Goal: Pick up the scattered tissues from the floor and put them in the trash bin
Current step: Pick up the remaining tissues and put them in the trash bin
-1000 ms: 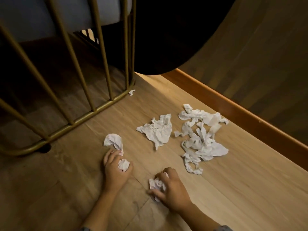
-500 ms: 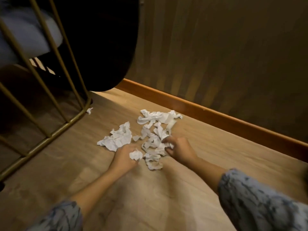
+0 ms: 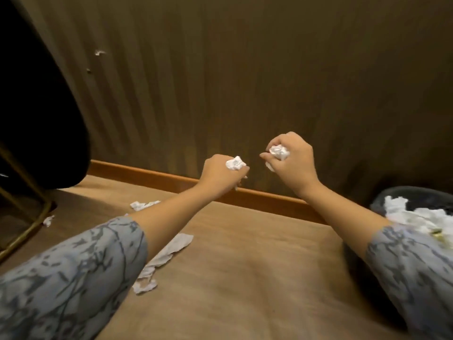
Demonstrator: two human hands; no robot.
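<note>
Two fisted tissue wads [image 3: 235, 163], shapeless.

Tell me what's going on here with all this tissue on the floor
A person is clearing crumpled tissues off a wooden floor. Both hands are raised, each gripping a wad: the left hand holds one tissue ball, the right hand another. The trash bin at the right already has tissues in it. Several loose tissues lie on the floor under the left arm, so the job isn't finished.
</note>
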